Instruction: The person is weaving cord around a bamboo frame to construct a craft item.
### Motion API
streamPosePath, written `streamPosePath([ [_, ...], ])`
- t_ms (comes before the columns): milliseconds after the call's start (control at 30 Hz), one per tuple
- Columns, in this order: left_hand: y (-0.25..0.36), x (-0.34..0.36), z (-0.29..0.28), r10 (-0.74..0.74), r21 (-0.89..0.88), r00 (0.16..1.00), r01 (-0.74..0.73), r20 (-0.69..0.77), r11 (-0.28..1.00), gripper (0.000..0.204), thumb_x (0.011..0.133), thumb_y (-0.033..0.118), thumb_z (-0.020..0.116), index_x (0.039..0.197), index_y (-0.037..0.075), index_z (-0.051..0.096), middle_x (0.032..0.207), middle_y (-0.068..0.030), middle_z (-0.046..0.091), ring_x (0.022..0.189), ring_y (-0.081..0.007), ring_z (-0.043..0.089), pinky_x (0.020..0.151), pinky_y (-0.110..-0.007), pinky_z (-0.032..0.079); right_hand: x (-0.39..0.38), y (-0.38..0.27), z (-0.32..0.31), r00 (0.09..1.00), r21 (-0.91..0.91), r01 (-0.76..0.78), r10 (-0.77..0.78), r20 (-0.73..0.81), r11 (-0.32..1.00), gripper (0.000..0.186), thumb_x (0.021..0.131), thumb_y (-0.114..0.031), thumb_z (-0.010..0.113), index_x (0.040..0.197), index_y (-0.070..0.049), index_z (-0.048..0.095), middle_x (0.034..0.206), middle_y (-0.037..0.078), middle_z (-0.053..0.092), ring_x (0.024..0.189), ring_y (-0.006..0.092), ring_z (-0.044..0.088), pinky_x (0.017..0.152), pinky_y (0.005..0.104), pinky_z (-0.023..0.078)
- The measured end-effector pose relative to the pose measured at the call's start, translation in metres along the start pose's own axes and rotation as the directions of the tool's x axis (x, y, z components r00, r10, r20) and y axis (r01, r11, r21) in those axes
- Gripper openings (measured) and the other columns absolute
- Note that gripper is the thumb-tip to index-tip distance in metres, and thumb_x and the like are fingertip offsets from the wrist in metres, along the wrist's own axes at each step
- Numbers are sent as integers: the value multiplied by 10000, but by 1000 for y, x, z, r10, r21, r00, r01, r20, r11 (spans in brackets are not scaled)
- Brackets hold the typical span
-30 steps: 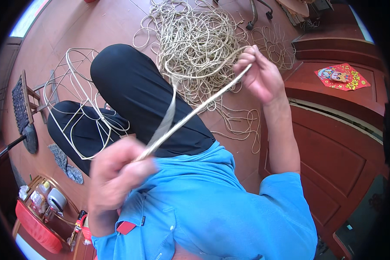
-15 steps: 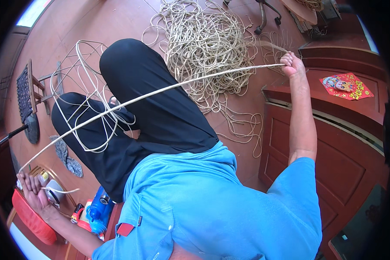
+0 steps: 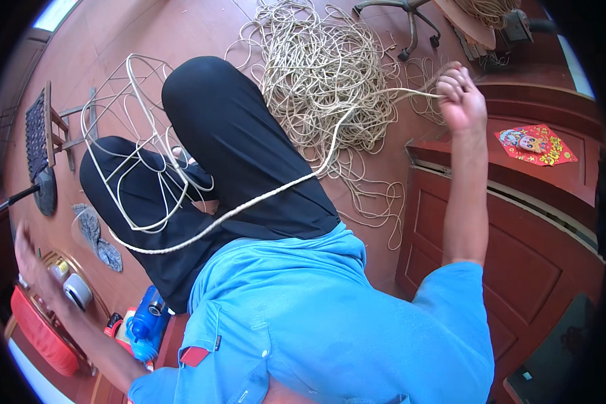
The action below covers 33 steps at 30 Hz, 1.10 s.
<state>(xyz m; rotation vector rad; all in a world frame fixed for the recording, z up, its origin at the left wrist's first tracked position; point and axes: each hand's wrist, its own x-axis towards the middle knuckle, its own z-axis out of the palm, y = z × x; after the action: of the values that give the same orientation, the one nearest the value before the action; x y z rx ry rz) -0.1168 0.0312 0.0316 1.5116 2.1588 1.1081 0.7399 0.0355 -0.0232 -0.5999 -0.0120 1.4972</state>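
Note:
My right hand (image 3: pixel 461 99), raised at the right, is closed around a pale cream cord (image 3: pixel 262 197). From that fist the cord sags across my lap and over my black trousers toward the left. At the far left my left hand (image 3: pixel 35 264) is stretched out, fingers extended and a little blurred, with nothing in it. Several thin pale loops (image 3: pixel 129 227), looking like a wire frame or stiff cord, lie over my left knee. Beyond my knees a large tangled heap of the same cord (image 3: pixel 316 74) covers part of the floor.
A low stool with a woven seat (image 3: pixel 39 131) stands at left, near a grey cloth (image 3: pixel 101 239). Beside my left forearm are a red plastic basin (image 3: pixel 44 333) and a blue bottle (image 3: pixel 148 316). A red wooden cabinet (image 3: pixel 491 249) is at right; a wheeled chair base (image 3: pixel 411 27) stands beyond.
My left hand has let go of the cord and opened. The cord, stretched taut between both hands before, now hangs slack over my lap. My right hand still grips it.

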Motion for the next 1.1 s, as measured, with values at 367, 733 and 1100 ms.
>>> streamPosePath([
  [367, 259, -204, 195, 347, -601, 536, 425, 770, 677, 378, 1040, 139, 724, 1371, -22, 639, 1156, -101, 723, 1079, -201, 717, 953, -330, 554, -98, 256, 143, 804, -775, 390, 226, 550, 497, 326, 1115, -375, 632, 1127, -69, 744, 1491, 229, 636, 1385, 230, 585, 1188, 436, 427],
  [733, 79, -83, 9, -213, -698, 921, 386, 325, 602, 226, 1193, 258, 507, 1056, 111, 610, 645, 104, 323, 526, -5, 237, 481, -234, 177, -16, 134, 31, 977, -65, -154, 162, 140, 986, 238, 1207, -280, 431, 1195, -93, 578, 919, -13, 535, 819, 108, 545, 597, 209, 476],
  [1100, -167, -2, -176, -536, -373, 787, 419, -305, 828, 331, 1111, 394, 638, 1204, 81, 693, 665, 57, 494, 514, -49, 355, 458, -242, 261, 5, 90, -34, 995, -179, -97, 90, -46, 979, 232, 1201, -251, 449, 1235, -69, 589, 870, -28, 517, 724, 91, 505, 527, 207, 422],
])
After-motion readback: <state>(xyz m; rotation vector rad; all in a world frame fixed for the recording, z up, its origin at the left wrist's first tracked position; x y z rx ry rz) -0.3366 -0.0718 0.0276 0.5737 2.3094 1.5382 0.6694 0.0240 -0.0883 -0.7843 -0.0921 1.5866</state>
